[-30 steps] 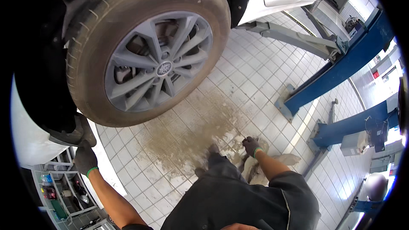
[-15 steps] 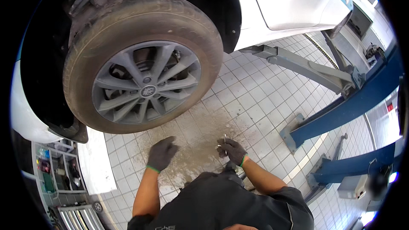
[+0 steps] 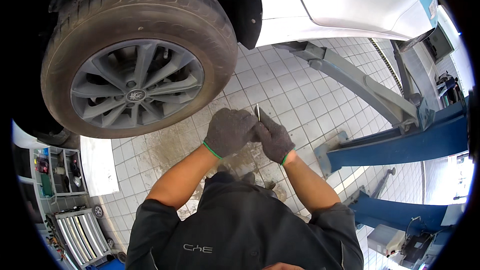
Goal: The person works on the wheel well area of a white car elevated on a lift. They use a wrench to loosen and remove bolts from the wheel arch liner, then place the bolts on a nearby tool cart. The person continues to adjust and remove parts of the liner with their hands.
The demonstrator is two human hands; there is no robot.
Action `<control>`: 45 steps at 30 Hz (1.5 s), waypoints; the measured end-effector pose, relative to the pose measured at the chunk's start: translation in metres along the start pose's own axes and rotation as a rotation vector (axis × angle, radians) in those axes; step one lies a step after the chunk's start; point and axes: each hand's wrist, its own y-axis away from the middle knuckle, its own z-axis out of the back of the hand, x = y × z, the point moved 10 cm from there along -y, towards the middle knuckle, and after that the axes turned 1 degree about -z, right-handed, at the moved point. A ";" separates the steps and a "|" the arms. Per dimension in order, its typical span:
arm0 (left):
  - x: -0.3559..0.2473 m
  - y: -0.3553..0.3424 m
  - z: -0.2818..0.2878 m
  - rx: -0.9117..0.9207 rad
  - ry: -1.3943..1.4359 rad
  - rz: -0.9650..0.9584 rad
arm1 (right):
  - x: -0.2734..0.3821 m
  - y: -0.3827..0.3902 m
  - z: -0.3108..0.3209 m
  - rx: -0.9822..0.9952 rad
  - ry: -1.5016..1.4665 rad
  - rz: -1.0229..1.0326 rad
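A tool cart (image 3: 75, 230) stands at about 8 o'clock. A big car wheel (image 3: 137, 52) fills the 10 o'clock part, up off the tiled floor (image 3: 280, 100). In the middle, the left hand (image 3: 229, 131) in a dark glove is curled shut and touches the right hand (image 3: 272, 139). The right hand, gloved too, grips a thin flat metal piece (image 3: 258, 111) that pokes up between both hands. At 3 o'clock sits a blue car lift (image 3: 400, 145) with a grey arm (image 3: 355, 82).
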 end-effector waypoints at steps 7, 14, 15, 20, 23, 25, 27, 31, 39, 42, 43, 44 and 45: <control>0.025 -0.037 0.021 -0.246 0.094 -0.040 | 0.034 -0.035 0.032 -0.002 0.000 -0.041; 0.088 -0.073 0.023 -0.375 0.700 0.325 | 0.045 -0.059 0.073 -0.247 -0.210 0.014; 0.094 -0.079 0.029 -0.439 0.730 0.386 | 0.037 -0.058 0.076 -0.294 -0.278 0.010; 0.110 -0.125 0.058 -0.656 0.587 0.588 | -0.017 -0.048 0.090 -0.316 -0.410 -0.087; 0.112 -0.132 0.046 -0.701 0.500 0.644 | -0.052 -0.035 0.097 -0.279 -0.428 -0.176; 0.115 -0.137 0.044 -0.680 0.485 0.689 | -0.072 -0.029 0.106 -0.225 -0.367 -0.229; 0.112 -0.140 0.054 -0.731 0.247 0.614 | -0.092 -0.025 0.117 -0.173 -0.383 -0.221; 0.086 -0.152 0.063 -0.784 -0.117 0.536 | -0.121 -0.015 0.152 -0.097 -0.360 -0.264; 0.093 -0.163 0.064 -0.631 -0.441 0.615 | -0.172 -0.007 0.228 -0.051 -0.372 -0.309; 0.085 -0.159 0.068 -0.753 -0.398 0.628 | -0.175 -0.006 0.234 0.000 -0.355 -0.327; 0.084 -0.158 0.067 -0.776 -0.427 0.611 | -0.174 -0.009 0.231 0.018 -0.344 -0.314; 0.079 -0.159 0.070 -0.803 -0.457 0.592 | -0.172 -0.011 0.230 0.036 -0.331 -0.298; 0.081 -0.160 0.070 -0.772 -0.431 0.625 | -0.172 -0.011 0.228 0.052 -0.336 -0.294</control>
